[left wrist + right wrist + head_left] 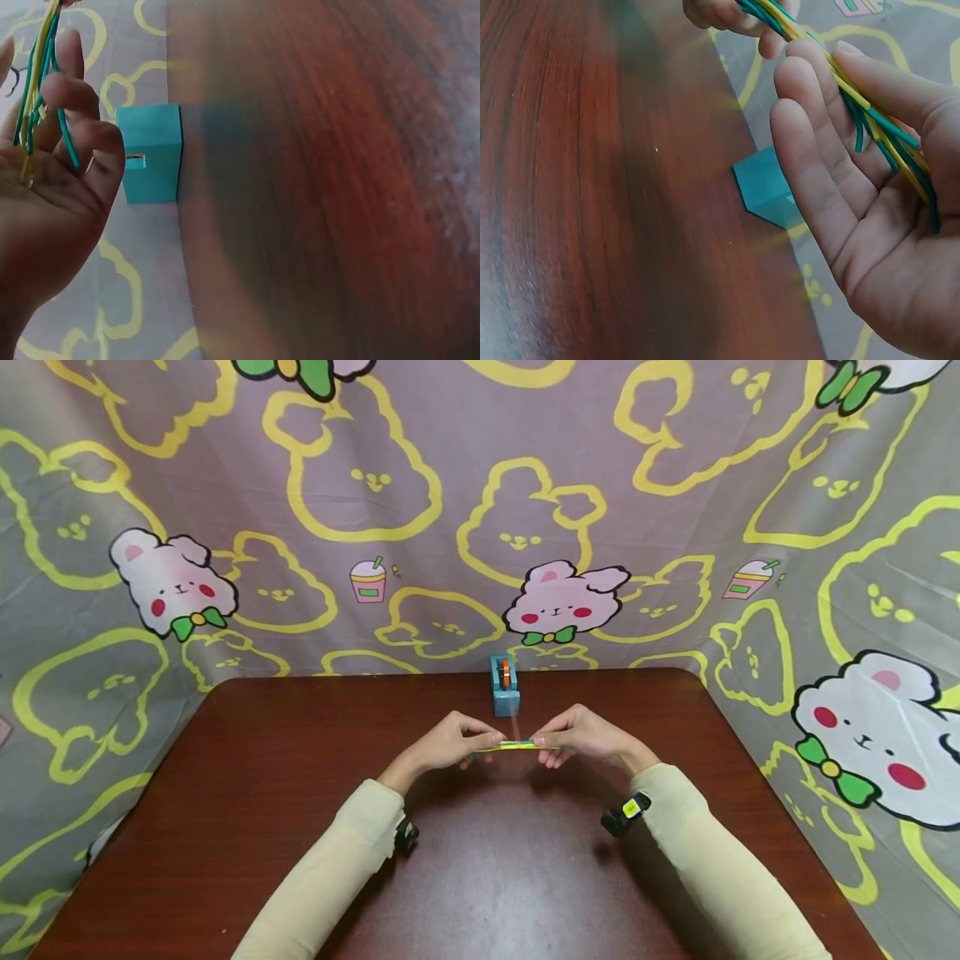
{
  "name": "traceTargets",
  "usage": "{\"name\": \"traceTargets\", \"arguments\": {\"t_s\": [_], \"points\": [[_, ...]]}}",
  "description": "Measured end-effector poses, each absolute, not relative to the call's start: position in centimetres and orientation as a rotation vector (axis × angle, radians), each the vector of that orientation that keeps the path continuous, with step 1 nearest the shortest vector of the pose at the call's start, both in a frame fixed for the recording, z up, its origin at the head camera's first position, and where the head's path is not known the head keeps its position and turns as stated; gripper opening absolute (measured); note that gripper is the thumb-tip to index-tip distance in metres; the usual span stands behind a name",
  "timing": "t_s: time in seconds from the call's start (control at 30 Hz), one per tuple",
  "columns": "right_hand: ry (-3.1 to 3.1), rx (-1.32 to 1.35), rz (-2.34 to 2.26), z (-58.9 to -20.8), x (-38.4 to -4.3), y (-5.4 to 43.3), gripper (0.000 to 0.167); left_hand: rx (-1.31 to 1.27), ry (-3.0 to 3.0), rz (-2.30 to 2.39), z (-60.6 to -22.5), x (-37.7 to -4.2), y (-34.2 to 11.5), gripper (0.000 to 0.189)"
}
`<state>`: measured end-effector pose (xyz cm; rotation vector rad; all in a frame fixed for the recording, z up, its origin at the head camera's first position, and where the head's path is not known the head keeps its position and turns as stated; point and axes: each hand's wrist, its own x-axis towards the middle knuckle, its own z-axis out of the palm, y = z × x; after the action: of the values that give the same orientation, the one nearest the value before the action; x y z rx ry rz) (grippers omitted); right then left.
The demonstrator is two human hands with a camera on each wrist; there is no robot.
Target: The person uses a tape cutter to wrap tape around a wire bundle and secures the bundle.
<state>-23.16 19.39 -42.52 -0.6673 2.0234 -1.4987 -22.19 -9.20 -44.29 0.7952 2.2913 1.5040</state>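
A bundle of thin green and yellow wires (pixel 517 745) is stretched level between both hands above the table. My left hand (pixel 446 743) pinches its left end between thumb and fingers, and my right hand (pixel 588 737) pinches the other end. Loose wire ends (pixel 34 112) hang over the palm in the left wrist view. More ends (pixel 896 142) lie across the right palm in the right wrist view. Just beyond the hands stands a blue tape dispenser (pixel 505 693) with an orange-cored roll (pixel 506 674). A faint translucent strip (pixel 515 727) runs from the dispenser toward the bundle.
The dark reddish-brown table (pixel 285 793) carries the dispenser near its back edge. A grey curtain (pixel 450 510) with yellow outlines and rabbit prints surrounds the table at the back and sides. Small black devices (pixel 626 814) are strapped at both wrists.
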Motion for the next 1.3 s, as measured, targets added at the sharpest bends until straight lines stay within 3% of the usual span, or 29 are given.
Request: {"name": "traceTargets", "arguments": {"t_s": [0.27,0.53,0.67,0.97,1.3], "points": [[2.151,-0.814,-1.458,-42.0,-23.0,19.6,0.019,0.502,2.067,1.693,-45.0,-23.3,-9.9,0.067],[2.234,-0.906,-1.449,-42.2,-22.4,19.7,0.02,0.297,1.822,1.636,-44.4,-23.8,-9.5,0.079],[2.289,-0.905,-1.449,-42.4,-22.1,19.6,0.019,0.256,1.743,1.621,-44.4,-23.9,-9.5,0.073],[2.458,-0.908,-1.388,-42.4,-21.4,19.3,0.019,0.303,1.765,1.624,-44.3,-23.7,-9.4,0.041],[2.494,-0.952,-1.378,-42.3,-21.2,19.2,0.019,0.356,1.833,1.647,-44.3,-23.3,-9.4,0.031]]}}
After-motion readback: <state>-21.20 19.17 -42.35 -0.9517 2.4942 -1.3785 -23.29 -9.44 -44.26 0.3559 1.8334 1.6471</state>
